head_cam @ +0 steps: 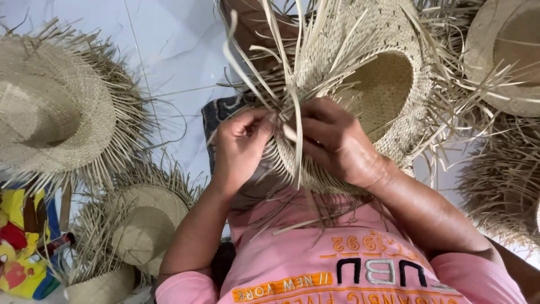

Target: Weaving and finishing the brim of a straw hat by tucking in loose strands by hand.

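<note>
An unfinished woven straw hat in pale tan (360,84) filled the upper middle of the head view, held over the person's lap. Its hollow crown opened toward the camera and slightly toward 3 o'clock, and its brim ran roughly from 7 o'clock to 1 o'clock. Loose, unwoven straw strips (281,50) fanned out from the brim edge toward 11 and 12 o'clock, with one long strip hanging down toward 6 o'clock between the hands.

The left hand (239,147) sat at the hat's 8 o'clock edge, its grip narrow, fingertips pinched on straw strips at the brim. The right hand (336,143) lay just beside it toward 3 o'clock, fingers curled tight around the brim edge and the strips there. The two hands nearly touched.

Below them, at 6 o'clock, was the person's pink shirt (343,259) with orange and black lettering printed across it. At 9 o'clock a finished straw hat with a ragged fringe (53,107) lay on the pale tiled floor (169,50), and a smaller fringed straw hat (146,222) sat at 7 o'clock. A bright yellow, red and blue printed package (22,247) lay at the far 8 o'clock corner. More straw hats (506,56) crowded the 2 to 4 o'clock side.
</note>
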